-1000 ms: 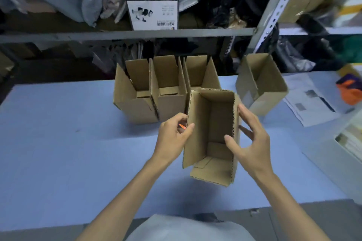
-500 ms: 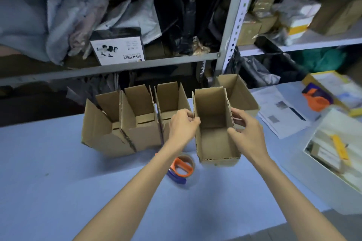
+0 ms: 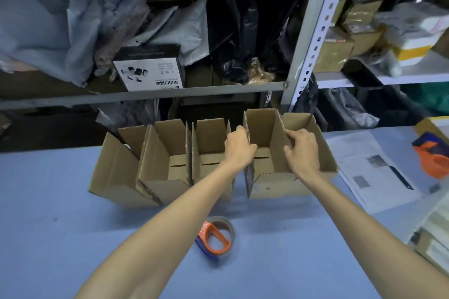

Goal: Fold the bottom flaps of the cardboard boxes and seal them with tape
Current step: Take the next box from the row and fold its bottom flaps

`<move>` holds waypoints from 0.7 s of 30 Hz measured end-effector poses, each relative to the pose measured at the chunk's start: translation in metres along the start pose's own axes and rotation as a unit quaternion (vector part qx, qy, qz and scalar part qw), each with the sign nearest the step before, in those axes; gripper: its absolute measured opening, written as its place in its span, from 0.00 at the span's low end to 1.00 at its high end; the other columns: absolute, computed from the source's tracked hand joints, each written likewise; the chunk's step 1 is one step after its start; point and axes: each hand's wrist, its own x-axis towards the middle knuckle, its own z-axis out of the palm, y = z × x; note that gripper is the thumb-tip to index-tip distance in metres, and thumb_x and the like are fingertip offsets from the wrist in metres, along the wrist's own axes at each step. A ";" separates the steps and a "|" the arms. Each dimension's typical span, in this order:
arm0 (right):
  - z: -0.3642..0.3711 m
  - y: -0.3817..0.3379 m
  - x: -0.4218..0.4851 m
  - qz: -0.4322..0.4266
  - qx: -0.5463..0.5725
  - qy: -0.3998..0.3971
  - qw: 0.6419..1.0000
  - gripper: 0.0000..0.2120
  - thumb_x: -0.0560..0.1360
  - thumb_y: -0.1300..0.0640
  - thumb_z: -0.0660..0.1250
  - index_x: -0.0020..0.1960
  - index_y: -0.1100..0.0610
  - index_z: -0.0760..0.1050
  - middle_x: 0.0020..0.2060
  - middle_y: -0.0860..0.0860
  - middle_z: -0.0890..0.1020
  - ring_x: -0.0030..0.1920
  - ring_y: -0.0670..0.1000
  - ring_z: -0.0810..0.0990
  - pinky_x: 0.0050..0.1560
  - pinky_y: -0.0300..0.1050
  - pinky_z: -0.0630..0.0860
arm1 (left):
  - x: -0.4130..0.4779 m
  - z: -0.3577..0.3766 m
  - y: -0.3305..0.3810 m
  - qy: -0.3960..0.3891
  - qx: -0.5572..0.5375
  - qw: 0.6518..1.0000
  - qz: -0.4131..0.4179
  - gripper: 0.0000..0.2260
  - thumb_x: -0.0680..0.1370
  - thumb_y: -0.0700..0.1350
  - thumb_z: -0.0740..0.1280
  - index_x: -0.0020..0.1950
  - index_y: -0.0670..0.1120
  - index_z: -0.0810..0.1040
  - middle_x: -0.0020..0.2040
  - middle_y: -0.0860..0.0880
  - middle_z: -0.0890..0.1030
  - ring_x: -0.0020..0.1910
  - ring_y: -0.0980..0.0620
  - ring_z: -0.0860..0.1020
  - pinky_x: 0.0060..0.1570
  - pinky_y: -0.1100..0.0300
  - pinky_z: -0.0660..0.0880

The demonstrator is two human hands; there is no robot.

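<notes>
A row of open-topped brown cardboard boxes stands at the back of the blue table. The box I hold sits in that row, between a neighbour box on its left and another on its right. My left hand grips its left upright flap. Its right upright flap is gripped by my right hand. A tape dispenser with an orange handle and a tape roll lies on the table nearer to me, between my forearms.
Two more boxes stand further left. Printed papers and a second orange dispenser lie at the right. A tray of goods sits at the right edge. Metal shelving crowded with bags rises behind.
The box was held up and tilted towards me a second ago. Both hands have carried it away from me and set it upright in the row. The tape dispenser now shows on the table.
</notes>
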 end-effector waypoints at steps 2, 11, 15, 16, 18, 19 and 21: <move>0.011 0.008 0.007 0.020 -0.002 -0.005 1.000 0.22 0.75 0.66 0.63 0.68 0.59 0.72 0.56 0.56 0.75 0.58 0.57 0.70 0.57 0.47 0.69 | 0.011 0.012 -0.003 0.002 0.004 1.000 -0.007 0.15 0.75 0.38 0.69 0.60 0.42 0.72 0.49 0.46 0.79 0.49 0.48 0.77 0.43 0.60 0.70; 0.025 0.032 0.028 0.000 -0.019 -0.045 0.999 0.26 0.73 0.70 0.63 0.70 0.58 0.71 0.55 0.55 0.78 0.54 0.58 0.77 0.53 0.50 0.73 | 0.032 0.045 -0.011 -0.012 -0.007 0.999 -0.029 0.14 0.75 0.36 0.69 0.59 0.43 0.71 0.46 0.51 0.72 0.44 0.53 0.74 0.39 0.64 0.70; 0.024 0.036 0.031 -0.008 -0.020 -0.051 0.998 0.26 0.72 0.70 0.65 0.69 0.60 0.70 0.56 0.57 0.77 0.55 0.59 0.77 0.54 0.53 0.75 | 0.034 0.047 -0.011 -0.027 0.015 0.999 -0.029 0.17 0.75 0.39 0.70 0.62 0.41 0.70 0.50 0.48 0.75 0.47 0.54 0.73 0.40 0.65 0.68; 0.024 0.036 0.030 -0.010 -0.024 -0.053 0.998 0.26 0.72 0.70 0.66 0.69 0.60 0.70 0.56 0.57 0.77 0.55 0.59 0.77 0.53 0.53 0.75 | 0.034 0.047 -0.011 -0.033 0.025 0.999 -0.026 0.17 0.75 0.40 0.70 0.62 0.41 0.70 0.52 0.47 0.76 0.47 0.53 0.74 0.40 0.65 0.67; 0.025 0.035 0.028 -0.014 -0.036 -0.056 0.998 0.26 0.72 0.71 0.65 0.69 0.60 0.69 0.57 0.57 0.76 0.55 0.59 0.77 0.52 0.53 0.75 | 0.033 0.041 -0.011 -0.041 0.043 0.998 -0.008 0.18 0.77 0.44 0.69 0.63 0.40 0.70 0.55 0.44 0.77 0.49 0.51 0.75 0.43 0.62 0.68; 0.024 0.034 0.027 -0.013 -0.041 -0.059 0.997 0.26 0.72 0.71 0.65 0.69 0.60 0.68 0.58 0.57 0.76 0.55 0.60 0.77 0.52 0.53 0.75 | 0.032 0.036 -0.012 -0.038 0.047 0.998 0.003 0.19 0.77 0.46 0.68 0.64 0.40 0.69 0.56 0.44 0.78 0.51 0.51 0.75 0.46 0.61 0.70; 0.022 0.032 0.025 -0.009 -0.055 -0.066 0.996 0.26 0.72 0.71 0.65 0.69 0.61 0.67 0.58 0.58 0.74 0.55 0.60 0.76 0.50 0.52 0.74 | 0.029 0.018 -0.016 -0.019 0.047 0.998 0.033 0.21 0.78 0.47 0.67 0.67 0.40 0.68 0.57 0.45 0.78 0.53 0.50 0.77 0.50 0.59 0.74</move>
